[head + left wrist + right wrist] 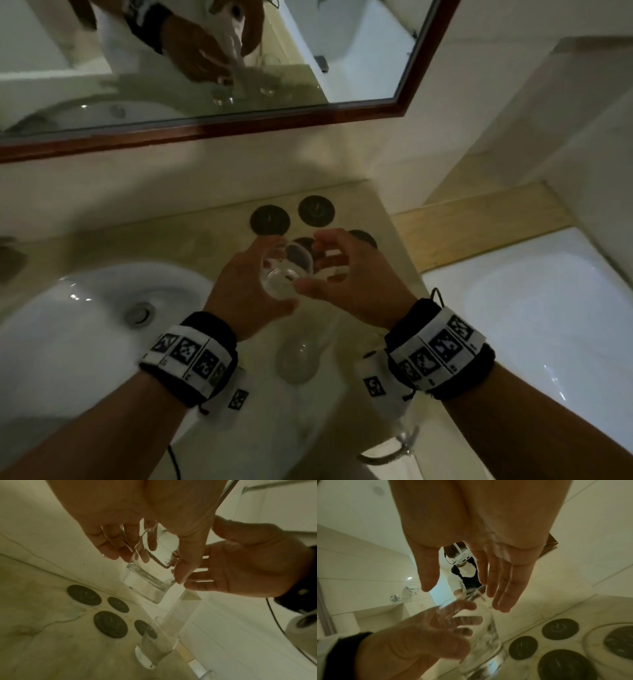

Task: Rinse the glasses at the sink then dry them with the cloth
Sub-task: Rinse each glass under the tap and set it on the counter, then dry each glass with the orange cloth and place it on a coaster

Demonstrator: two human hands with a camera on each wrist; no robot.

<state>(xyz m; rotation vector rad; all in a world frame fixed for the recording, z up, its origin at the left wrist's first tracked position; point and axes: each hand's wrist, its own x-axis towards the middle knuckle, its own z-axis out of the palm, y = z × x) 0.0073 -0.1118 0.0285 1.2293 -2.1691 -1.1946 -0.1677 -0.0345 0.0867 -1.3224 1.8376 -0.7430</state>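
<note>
A: Where is the glass [286, 270]?
B: Held up over the tabletop [178, 240], just right of the sink [102, 308]. The left hand [248, 291] grips it, fingers curled round the far side and thumb on the near side. Its long axis is tilted, the mouth up and towards the far right, the thick base down and near.

A: And the right hand [346, 277]?
B: Just beside the glass on its right, fingers straight and loosely spread. The wrist view shows nothing gripped in it; whether the fingertips touch the glass I cannot tell.

A: How many glasses?
B: Three that I can count: the held one, a second glass [298, 356] standing upright on the tabletop below the hands, and a third glass [397, 445] at the near right edge, only partly in view.

A: Anything else there?
B: Four dark round coasters [270, 219] in a cluster at the far right of the tabletop, partly hidden by the hands.

A: Room to move?
B: A wall with a framed mirror [239, 126] bounds the far side, a white bathtub [531, 291] lies to the right, the sink to the left.
</note>
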